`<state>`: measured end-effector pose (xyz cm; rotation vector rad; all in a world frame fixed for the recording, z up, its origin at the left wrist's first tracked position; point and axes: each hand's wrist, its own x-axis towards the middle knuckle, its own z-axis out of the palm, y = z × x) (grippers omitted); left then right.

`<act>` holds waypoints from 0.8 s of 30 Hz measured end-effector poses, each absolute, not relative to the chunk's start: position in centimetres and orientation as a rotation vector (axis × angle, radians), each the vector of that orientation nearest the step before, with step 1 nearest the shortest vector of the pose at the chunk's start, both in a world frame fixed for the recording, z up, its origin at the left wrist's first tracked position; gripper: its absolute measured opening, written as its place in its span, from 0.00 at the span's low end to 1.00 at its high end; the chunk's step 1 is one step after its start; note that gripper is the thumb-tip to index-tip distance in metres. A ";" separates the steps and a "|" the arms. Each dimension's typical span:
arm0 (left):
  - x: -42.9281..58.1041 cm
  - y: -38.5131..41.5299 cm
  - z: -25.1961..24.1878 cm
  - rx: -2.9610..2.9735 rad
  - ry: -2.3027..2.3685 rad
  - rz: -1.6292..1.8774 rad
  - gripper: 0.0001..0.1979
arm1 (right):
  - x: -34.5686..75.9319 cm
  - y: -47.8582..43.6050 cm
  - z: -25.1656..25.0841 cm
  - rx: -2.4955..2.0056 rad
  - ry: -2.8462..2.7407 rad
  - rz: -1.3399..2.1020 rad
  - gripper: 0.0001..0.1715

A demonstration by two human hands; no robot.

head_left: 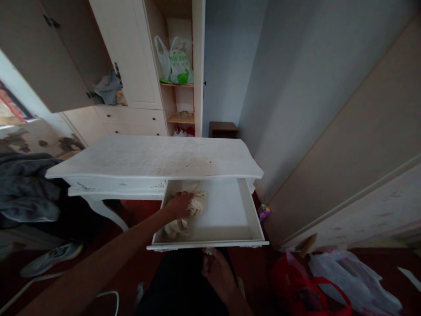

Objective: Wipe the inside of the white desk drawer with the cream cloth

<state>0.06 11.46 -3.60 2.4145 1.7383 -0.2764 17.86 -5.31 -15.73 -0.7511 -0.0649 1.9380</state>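
My left hand [180, 204] reaches into the pulled-out drawer [226, 242] of a white desk. Its fingers are closed on a crumpled cream cloth [198, 203], pressed against the drawer's left side. Part of the cloth [177, 228] trails below the hand towards the front corner. Just under the middle of the drawer front, my right hand [219, 272] has its fingers curled around a small pale drawer knob [208, 251], mostly hidden by the thumb and fingers.
The white desktop [148, 153] has dark specks and smudges. Behind it stands a wardrobe with an open door and shelves bearing a plastic bag [180, 66]. A red bag [296, 285] and a white plastic bag [351, 281] lie at right. A shoe [52, 259] and dark clothes [29, 188] are at left.
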 end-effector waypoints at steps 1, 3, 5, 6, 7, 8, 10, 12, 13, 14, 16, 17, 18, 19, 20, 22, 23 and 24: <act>0.0 11.7 -3.8 2.397 1.829 -0.238 0.37 | 17.9 -5.3 -15.7 -0.744 -0.084 1.947 0.23; 0.4 12.0 -4.2 2.366 1.988 -0.183 0.36 | 18.0 -5.3 -15.5 -0.737 -0.094 1.957 0.23; 1.2 12.3 -4.7 2.304 2.126 -0.118 0.35 | 18.0 -5.3 -15.4 -0.739 -0.091 1.960 0.23; 1.6 12.5 -5.1 2.260 2.175 -0.050 0.33 | 18.0 -5.3 -15.3 -0.739 -0.098 1.959 0.23; 2.0 12.6 -5.4 2.196 2.214 0.052 0.31 | 18.0 -5.3 -15.4 -0.741 -0.106 1.959 0.23; 2.3 12.8 -5.8 2.104 2.249 0.184 0.28 | 18.0 -5.3 -15.4 -0.747 -0.113 1.958 0.23; 2.6 13.2 -6.8 1.884 2.292 0.489 0.26 | 17.9 -5.2 -15.6 -0.767 -0.111 1.957 0.24; 2.9 13.9 -7.8 1.699 2.313 0.802 0.29 | 17.8 -5.2 -15.7 -0.791 -0.106 1.953 0.27; 3.0 14.2 -8.3 1.638 2.319 0.948 0.32 | 17.8 -5.2 -15.6 -0.798 -0.115 1.952 0.28; 3.2 14.7 -8.7 1.589 2.321 1.082 0.35 | 17.8 -5.2 -15.5 -0.803 -0.132 1.951 0.29; 3.6 15.6 -9.2 1.475 2.328 1.291 0.37 | 17.8 -5.3 -15.2 -0.817 -0.168 1.943 0.30; 4.0 16.0 -9.3 1.392 2.344 1.359 0.36 | 17.8 -5.3 -15.1 -0.823 -0.183 1.938 0.31; 4.3 16.5 -9.3 1.308 2.365 1.405 0.35 | 17.8 -5.4 -14.9 -0.828 -0.195 1.936 0.31; 4.6 16.9 -9.2 1.233 2.387 1.431 0.33 | 17.8 -5.4 -14.9 -0.833 -0.202 1.935 0.32; 5.0 17.3 -9.1 1.181 2.406 1.441 0.31 | 17.8 -5.4 -14.9 -0.836 -0.205 1.935 0.32; 5.8 18.1 -9.0 1.141 2.432 1.422 0.25 | 17.7 -5.3 -15.0 -0.830 -0.201 1.932 0.31; 6.2 18.4 -8.9 1.142 2.439 1.404 0.22 | 17.7 -5.3 -15.2 -0.825 -0.198 1.931 0.31; 6.6 18.7 -8.8 1.143 2.445 1.389 0.19 | 17.7 -5.3 -15.4 -0.820 -0.195 1.932 0.31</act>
